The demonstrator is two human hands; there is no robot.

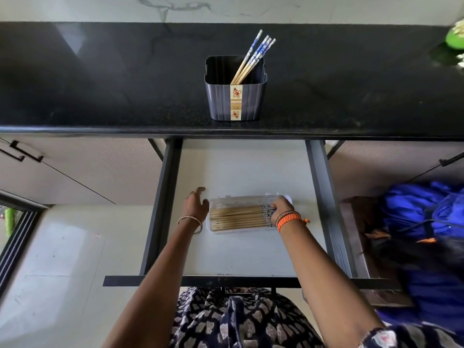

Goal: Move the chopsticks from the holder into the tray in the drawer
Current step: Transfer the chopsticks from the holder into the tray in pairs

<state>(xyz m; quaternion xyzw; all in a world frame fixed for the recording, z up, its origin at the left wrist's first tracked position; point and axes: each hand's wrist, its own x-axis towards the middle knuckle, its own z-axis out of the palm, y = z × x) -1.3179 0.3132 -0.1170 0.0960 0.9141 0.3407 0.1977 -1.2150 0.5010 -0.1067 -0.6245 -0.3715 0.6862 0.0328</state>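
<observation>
A dark square holder (pixel 236 99) stands on the black counter, with several blue-topped chopsticks (pixel 253 56) leaning in it. Below, the drawer (pixel 241 169) is pulled open. A clear plastic tray (pixel 241 198) lies on its floor with several chopsticks (pixel 238 217) side by side in it. My right hand (pixel 281 205) rests over the tray's right end, fingers closed on the blue ends of the chopsticks there. My left hand (pixel 197 203) sits at the tray's left end, fingers apart, touching or just beside its edge.
The counter edge (pixel 226 130) overhangs the back of the drawer. The drawer's dark front rail (pixel 226 281) is near my body. A blue cloth bundle (pixel 426 222) lies at right, a green object (pixel 455 33) sits at the counter's far right.
</observation>
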